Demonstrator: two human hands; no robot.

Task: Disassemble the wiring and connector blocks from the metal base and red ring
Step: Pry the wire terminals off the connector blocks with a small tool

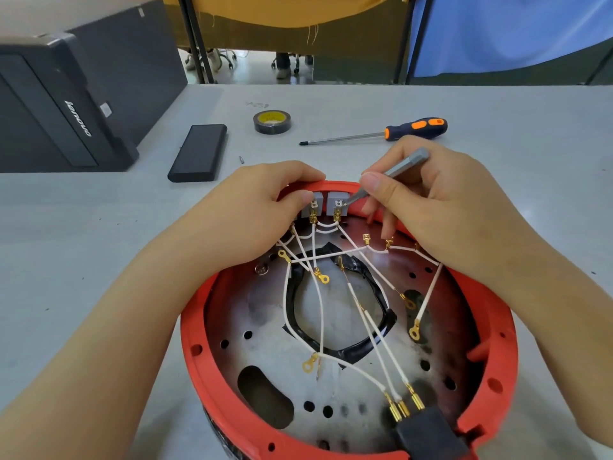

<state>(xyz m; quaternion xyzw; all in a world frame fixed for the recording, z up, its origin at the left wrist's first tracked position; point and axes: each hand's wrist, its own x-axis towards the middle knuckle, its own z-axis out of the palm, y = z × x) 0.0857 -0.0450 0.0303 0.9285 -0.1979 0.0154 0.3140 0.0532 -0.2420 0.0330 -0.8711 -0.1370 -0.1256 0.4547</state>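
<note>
Two grey connector blocks (326, 204) sit side by side at the far edge of the red ring (212, 370), just under my fingertips. My left hand (255, 210) curls over the ring's far rim, thumb and forefinger pinching the left block. My right hand (428, 200) grips a small grey metal driver bit (403, 167) between thumb and fingers, and its tip touches the terminal on the right block. From the blocks, white wires (371, 330) with gold ring and spade terminals fan toward me across the perforated metal base (282, 356), which lies inside the ring; three of them run into a black plug (428, 433) at the near rim. The ring rests on a grey table (83, 244). Beyond my hands lie an orange-and-navy screwdriver (381, 132), a roll of black tape (272, 121), a flat black case (199, 152) and a black Lenovo computer (66, 104).
</note>
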